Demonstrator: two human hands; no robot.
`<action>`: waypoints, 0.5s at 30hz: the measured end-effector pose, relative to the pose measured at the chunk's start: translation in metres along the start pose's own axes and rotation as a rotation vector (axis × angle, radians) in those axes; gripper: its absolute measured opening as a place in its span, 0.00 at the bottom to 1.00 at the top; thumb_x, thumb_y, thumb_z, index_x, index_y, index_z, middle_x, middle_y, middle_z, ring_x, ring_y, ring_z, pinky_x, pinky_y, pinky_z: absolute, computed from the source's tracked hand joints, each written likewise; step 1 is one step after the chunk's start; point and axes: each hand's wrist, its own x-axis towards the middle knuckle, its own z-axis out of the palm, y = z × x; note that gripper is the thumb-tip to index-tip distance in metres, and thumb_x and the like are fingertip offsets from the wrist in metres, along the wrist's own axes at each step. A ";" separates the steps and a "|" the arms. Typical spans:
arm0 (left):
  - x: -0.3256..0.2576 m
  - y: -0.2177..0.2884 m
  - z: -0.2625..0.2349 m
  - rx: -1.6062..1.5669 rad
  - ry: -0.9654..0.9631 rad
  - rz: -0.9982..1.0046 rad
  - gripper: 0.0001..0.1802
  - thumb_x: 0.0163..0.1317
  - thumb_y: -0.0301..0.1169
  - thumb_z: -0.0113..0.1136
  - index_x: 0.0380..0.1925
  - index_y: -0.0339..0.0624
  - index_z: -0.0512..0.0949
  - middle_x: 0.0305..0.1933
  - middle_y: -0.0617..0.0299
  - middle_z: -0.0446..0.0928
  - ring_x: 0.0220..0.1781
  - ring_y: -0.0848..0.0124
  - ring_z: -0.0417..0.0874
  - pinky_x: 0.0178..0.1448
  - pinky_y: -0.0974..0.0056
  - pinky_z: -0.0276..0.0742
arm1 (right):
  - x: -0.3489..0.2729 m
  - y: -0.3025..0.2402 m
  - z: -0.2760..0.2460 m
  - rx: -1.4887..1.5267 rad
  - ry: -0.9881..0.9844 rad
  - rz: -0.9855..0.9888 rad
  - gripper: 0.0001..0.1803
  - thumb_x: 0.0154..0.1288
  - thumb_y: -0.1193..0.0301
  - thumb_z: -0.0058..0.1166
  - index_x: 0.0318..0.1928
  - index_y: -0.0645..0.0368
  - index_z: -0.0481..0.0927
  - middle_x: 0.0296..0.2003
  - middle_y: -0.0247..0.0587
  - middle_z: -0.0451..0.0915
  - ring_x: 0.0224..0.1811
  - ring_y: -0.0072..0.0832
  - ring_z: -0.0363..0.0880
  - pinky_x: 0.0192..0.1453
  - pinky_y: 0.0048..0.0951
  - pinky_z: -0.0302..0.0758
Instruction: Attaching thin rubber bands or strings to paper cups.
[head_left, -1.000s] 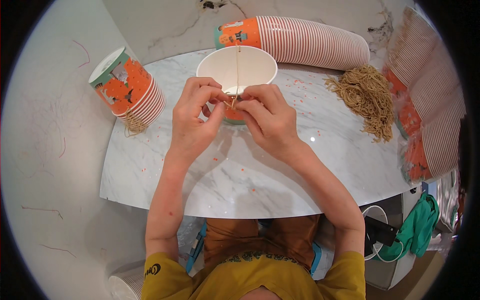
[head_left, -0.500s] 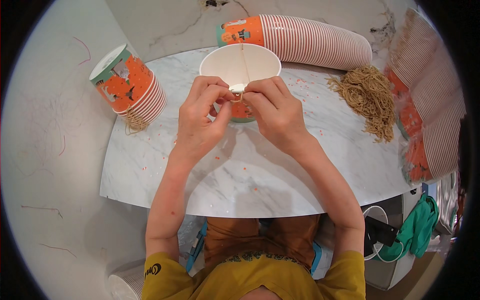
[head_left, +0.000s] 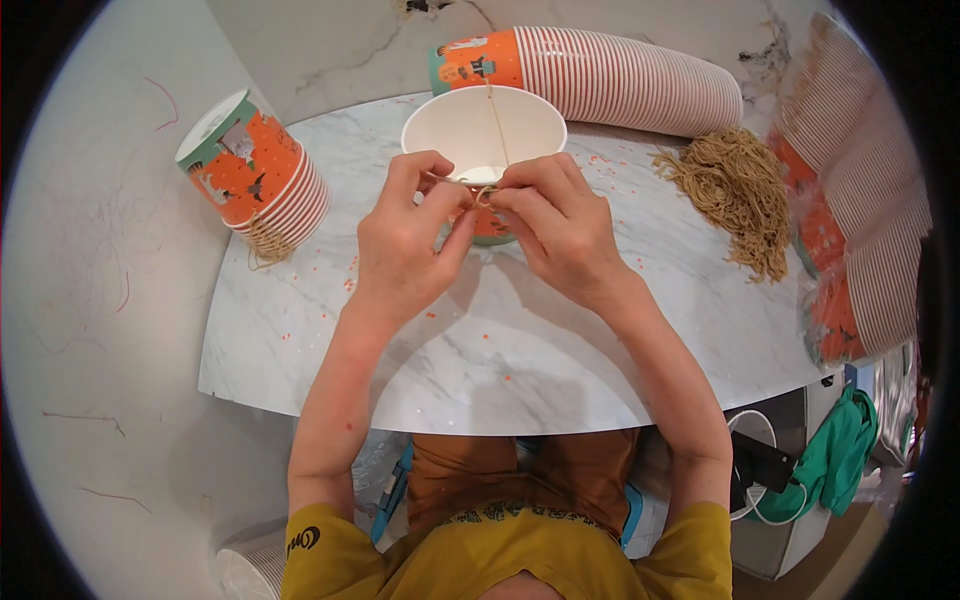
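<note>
An orange and green paper bucket [head_left: 445, 125] with a white inside stands at the middle of the table, its mouth tipped toward me. A thin tan string [head_left: 500, 130] runs across its mouth and passes through the near rim. My left hand [head_left: 408, 235] is at the near rim, thumb and fingertips closed on the string's end. My right hand [head_left: 572, 222] pinches the string just right of it, against the rim. Between the fingertips the string forms a small loop or knot; its exact shape is partly hidden.
A stack of upside-down buckets [head_left: 250, 170] with string hanging stands at left. Behind lies a long nested row of buckets [head_left: 620, 80]. A heap of tan strings [head_left: 735, 195] lies at right, beside plastic-wrapped bucket stacks [head_left: 880, 280]. Small orange bits dot the marble table [head_left: 300, 370].
My left fingers have shifted and spread a little at the rim, and the string between the hands is looped differently. The bucket has moved slightly right.
</note>
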 end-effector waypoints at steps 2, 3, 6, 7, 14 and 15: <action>-0.001 -0.001 0.001 0.014 -0.005 0.020 0.10 0.54 0.16 0.66 0.35 0.40 0.82 0.52 0.60 0.74 0.41 0.70 0.80 0.33 0.70 0.73 | 0.000 0.001 0.002 -0.024 0.000 -0.021 0.12 0.47 0.78 0.66 0.33 0.59 0.78 0.36 0.35 0.76 0.39 0.33 0.77 0.34 0.32 0.78; -0.001 -0.001 0.002 0.029 -0.009 0.038 0.10 0.54 0.17 0.67 0.35 0.40 0.83 0.52 0.60 0.74 0.42 0.70 0.80 0.33 0.70 0.73 | 0.000 0.002 0.003 -0.046 -0.001 -0.042 0.12 0.46 0.76 0.67 0.32 0.59 0.78 0.36 0.35 0.75 0.38 0.33 0.76 0.35 0.32 0.78; 0.001 0.003 -0.002 -0.169 -0.003 -0.076 0.10 0.53 0.16 0.67 0.35 0.40 0.83 0.52 0.60 0.74 0.44 0.70 0.79 0.34 0.71 0.72 | -0.002 0.004 0.001 -0.047 -0.002 -0.044 0.11 0.47 0.78 0.65 0.32 0.59 0.77 0.36 0.36 0.75 0.38 0.33 0.76 0.35 0.33 0.78; 0.003 0.003 -0.004 -0.173 -0.006 -0.073 0.10 0.53 0.16 0.67 0.35 0.40 0.83 0.52 0.60 0.74 0.44 0.70 0.79 0.34 0.71 0.72 | -0.002 0.005 0.000 -0.051 -0.002 -0.041 0.11 0.47 0.78 0.65 0.32 0.59 0.77 0.36 0.36 0.75 0.38 0.33 0.76 0.35 0.33 0.78; 0.007 0.000 -0.014 -0.155 -0.012 -0.060 0.13 0.53 0.15 0.64 0.38 0.40 0.83 0.53 0.59 0.73 0.46 0.70 0.77 0.36 0.71 0.70 | -0.001 0.006 -0.002 -0.051 0.011 -0.035 0.11 0.47 0.81 0.61 0.33 0.60 0.76 0.36 0.38 0.74 0.38 0.35 0.75 0.36 0.33 0.77; 0.007 0.001 -0.014 -0.087 -0.007 -0.055 0.14 0.53 0.14 0.64 0.39 0.41 0.82 0.53 0.59 0.73 0.46 0.70 0.77 0.36 0.71 0.70 | -0.002 0.007 -0.002 -0.050 0.018 -0.039 0.11 0.46 0.81 0.61 0.33 0.60 0.76 0.36 0.38 0.74 0.37 0.35 0.75 0.35 0.33 0.77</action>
